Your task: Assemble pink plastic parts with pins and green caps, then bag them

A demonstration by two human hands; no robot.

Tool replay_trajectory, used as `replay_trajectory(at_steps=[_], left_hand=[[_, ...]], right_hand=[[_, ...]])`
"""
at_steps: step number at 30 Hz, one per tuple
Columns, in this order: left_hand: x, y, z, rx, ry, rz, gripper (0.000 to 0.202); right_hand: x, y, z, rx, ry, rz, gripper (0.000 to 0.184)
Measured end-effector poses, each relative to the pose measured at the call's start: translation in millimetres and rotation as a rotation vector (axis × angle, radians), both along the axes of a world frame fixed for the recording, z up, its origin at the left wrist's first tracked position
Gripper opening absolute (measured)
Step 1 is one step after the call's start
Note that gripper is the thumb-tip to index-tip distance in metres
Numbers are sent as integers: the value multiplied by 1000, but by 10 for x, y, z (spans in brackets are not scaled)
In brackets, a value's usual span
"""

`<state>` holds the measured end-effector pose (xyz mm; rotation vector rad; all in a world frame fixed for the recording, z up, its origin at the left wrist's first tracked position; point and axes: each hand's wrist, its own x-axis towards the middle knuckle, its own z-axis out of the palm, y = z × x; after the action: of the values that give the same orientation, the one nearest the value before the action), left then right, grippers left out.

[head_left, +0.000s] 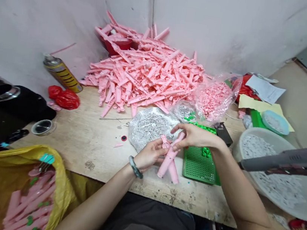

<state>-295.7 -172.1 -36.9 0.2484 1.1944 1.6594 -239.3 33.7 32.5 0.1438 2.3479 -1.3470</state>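
Observation:
My left hand [150,155] is closed around the upper end of pink plastic handle pieces [169,163] that hang down over the table edge. A green bangle sits on that wrist. My right hand [193,136] pinches the top of the same pink pieces from above, fingers curled. Both hands meet just in front of a clear bag of small metal parts [149,125] and beside a green perforated tray [199,163].
A big heap of pink plastic parts [148,72] lies at the wall. A clear bag of pink bits [214,97], a white basin of white pieces [276,174], a grey tool [287,160], a spray can [62,73] and a yellow bag of assembled pink handles [30,196] surround the wooden table [87,140].

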Motion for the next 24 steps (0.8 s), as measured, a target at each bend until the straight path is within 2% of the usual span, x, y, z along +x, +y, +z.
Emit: replay_trajectory(at_steps=[2, 3, 5, 6, 9, 13, 15, 17, 19, 24], left_hand=[[56, 35, -12, 5, 15, 17, 43], [78, 46, -20, 4, 8, 44, 44], [111, 60, -39, 3, -3, 124, 44], [121, 64, -49, 7, -5, 173, 43], [136, 76, -79, 23, -17, 313, 40], [152, 106, -106, 12, -41, 376, 43], [162, 128, -111, 4, -40, 398, 42], [169, 151, -106, 1, -45, 430, 42], [171, 166, -93, 8, -55, 458, 42], [170, 167, -67, 61, -90, 465, 29]], right_hand=[[56, -154, -185, 46, 179, -250, 73], [87, -245, -272, 77, 284, -365, 73], [169, -436, -419, 167, 475, -519, 57], [219, -526, -476, 217, 540, -544, 46], [364, -713, -583, 288, 585, -488, 28], [477, -763, -630, 264, 576, -465, 38], [500, -755, -637, 326, 633, -471, 41], [513, -754, -642, 400, 689, -446, 39], [522, -763, -646, 409, 716, -430, 38], [541, -828, -674, 455, 757, -522, 34]])
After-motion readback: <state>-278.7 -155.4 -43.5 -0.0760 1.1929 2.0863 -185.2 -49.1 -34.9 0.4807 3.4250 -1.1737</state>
